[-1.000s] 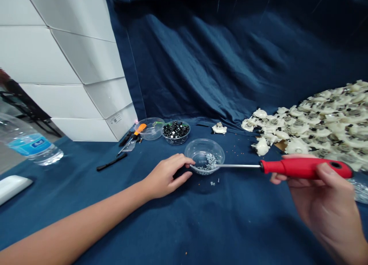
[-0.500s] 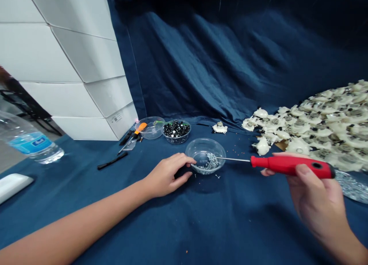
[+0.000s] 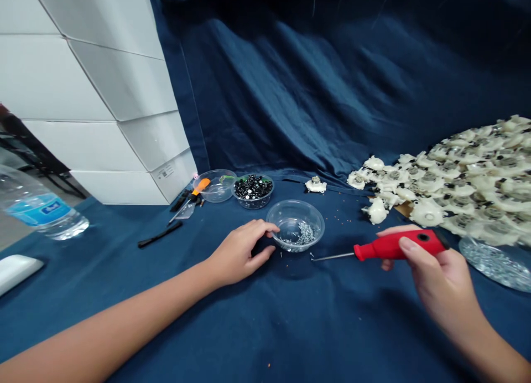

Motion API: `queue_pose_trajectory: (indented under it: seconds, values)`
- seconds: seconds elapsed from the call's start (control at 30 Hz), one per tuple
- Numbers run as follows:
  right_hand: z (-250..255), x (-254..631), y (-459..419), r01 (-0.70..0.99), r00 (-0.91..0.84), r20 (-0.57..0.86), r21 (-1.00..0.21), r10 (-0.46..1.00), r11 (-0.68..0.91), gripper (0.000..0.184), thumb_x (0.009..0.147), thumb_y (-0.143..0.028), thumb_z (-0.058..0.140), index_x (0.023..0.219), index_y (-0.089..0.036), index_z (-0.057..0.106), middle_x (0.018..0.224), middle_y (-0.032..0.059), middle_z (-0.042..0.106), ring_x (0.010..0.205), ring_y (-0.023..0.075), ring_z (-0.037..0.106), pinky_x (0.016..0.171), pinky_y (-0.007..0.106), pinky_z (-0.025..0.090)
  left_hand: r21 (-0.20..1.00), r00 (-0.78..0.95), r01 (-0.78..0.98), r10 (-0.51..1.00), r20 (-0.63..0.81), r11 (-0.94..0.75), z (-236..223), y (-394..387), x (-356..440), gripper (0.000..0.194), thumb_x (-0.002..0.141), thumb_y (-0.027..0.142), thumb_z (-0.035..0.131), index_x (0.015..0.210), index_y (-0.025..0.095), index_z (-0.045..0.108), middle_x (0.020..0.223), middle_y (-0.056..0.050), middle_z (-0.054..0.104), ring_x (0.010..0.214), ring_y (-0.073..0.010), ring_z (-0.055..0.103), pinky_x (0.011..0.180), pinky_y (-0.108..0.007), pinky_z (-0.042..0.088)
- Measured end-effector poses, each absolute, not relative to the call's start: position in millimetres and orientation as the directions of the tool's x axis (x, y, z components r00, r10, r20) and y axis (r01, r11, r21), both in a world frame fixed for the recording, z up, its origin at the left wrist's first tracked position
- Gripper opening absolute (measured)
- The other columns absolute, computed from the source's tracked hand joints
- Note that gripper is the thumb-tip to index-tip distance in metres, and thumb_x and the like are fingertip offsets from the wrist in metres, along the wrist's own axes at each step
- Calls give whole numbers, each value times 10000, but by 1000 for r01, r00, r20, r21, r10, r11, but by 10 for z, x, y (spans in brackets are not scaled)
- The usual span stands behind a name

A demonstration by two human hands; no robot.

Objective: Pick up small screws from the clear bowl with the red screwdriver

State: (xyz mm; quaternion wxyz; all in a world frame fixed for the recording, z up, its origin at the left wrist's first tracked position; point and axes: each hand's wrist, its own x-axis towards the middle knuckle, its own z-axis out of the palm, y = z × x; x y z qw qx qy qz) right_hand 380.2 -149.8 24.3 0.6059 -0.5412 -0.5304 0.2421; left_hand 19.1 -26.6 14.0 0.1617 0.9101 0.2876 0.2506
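Observation:
My right hand (image 3: 433, 261) is closed around the red handle of a screwdriver (image 3: 400, 244). Its thin metal shaft points left, and the tip is at a small loose screw (image 3: 312, 254) just outside a clear plastic bowl (image 3: 295, 208). Small silver screws (image 3: 306, 233) lie heaped in the bowl's right side. My left hand (image 3: 243, 253) rests at the bowl's left edge, its fingers curled on the rim and its thumb lower, outside the bowl. A few tiny bits lie on the cloth in front of it.
Behind stands a tub of black screws (image 3: 254, 190) beside a clear lid (image 3: 218, 185) and an orange-handled screwdriver (image 3: 202, 186). Cream plastic parts (image 3: 477, 184) are piled at right, near a bag of screws (image 3: 493, 264). White boxes (image 3: 99, 145) and a water bottle (image 3: 45, 208) stand left.
The screwdriver tip has come out of the bowl to the cloth at its front right, beside a loose screw. My right hand has moved left; my left hand stays at the rim.

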Motion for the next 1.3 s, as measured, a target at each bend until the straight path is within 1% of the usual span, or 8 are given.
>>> queue_pose_trajectory:
  seconds: [0.23,0.4,0.53,0.77,0.9,1.03,1.17,1.3]
  values:
    - [242,3778,-1482,292,319,392,-907,863,304,290,963,-523,797,982,-243,867,738,56,785,626,245,712,593,335,630,428,713,436,594,371,-791,131,-264,174,492,1073,236,576,1559,269,508,1217,-94,715,1062,-256,681,954,-452,577]
    - [220,3727,-1489,186,288,321,-943,902,276,282,983,-492,787,1064,-229,848,761,59,797,666,258,744,637,350,643,430,709,452,608,358,-781,118,-256,161,642,1081,247,573,1686,298,365,1336,-102,709,1115,-259,686,1011,-472,579]
    - [220,3595,-1506,105,236,264,-964,935,245,299,998,-489,771,1094,-214,838,849,81,827,716,279,775,669,374,656,446,703,450,615,357,-774,118,-258,161,705,1056,225,610,1701,331,347,1448,-102,684,1186,-261,690,1046,-467,583]
    - [242,3394,-1542,116,123,171,-981,977,157,335,1019,-495,744,1224,-238,811,997,82,852,872,289,803,784,372,664,430,711,437,597,372,-790,98,-243,157,676,1053,241,625,1680,328,388,1536,-108,648,1325,-290,660,1089,-492,576]
    - [210,3390,-1536,87,88,144,-987,986,136,356,1032,-486,739,1258,-217,799,984,81,850,873,265,801,789,341,650,433,710,444,602,365,-785,90,-241,151,644,1059,254,625,1664,315,412,1571,-117,622,1339,-296,653,1094,-503,576]
    - [175,3489,-1509,42,133,178,-984,975,174,336,1039,-459,738,1225,-185,796,907,80,839,804,239,761,740,321,632,444,708,453,614,348,-773,98,-248,151,629,1061,257,624,1653,315,422,1567,-109,624,1330,-291,653,1084,-492,583]
    - [141,3703,-1463,60,196,247,-969,949,240,337,1018,-480,743,1084,-163,837,772,90,823,682,252,753,644,334,641,453,707,454,619,341,-767,108,-251,155,630,1059,253,624,1651,321,420,1554,-102,627,1304,-284,659,1053,-471,596]
    - [130,3870,-1434,49,304,231,-973,924,227,312,989,-482,784,1048,-183,846,832,93,845,674,236,759,634,309,641,454,709,449,616,345,-770,115,-250,161,610,1054,244,624,1633,308,444,1484,-108,657,1249,-280,674,1032,-461,599]
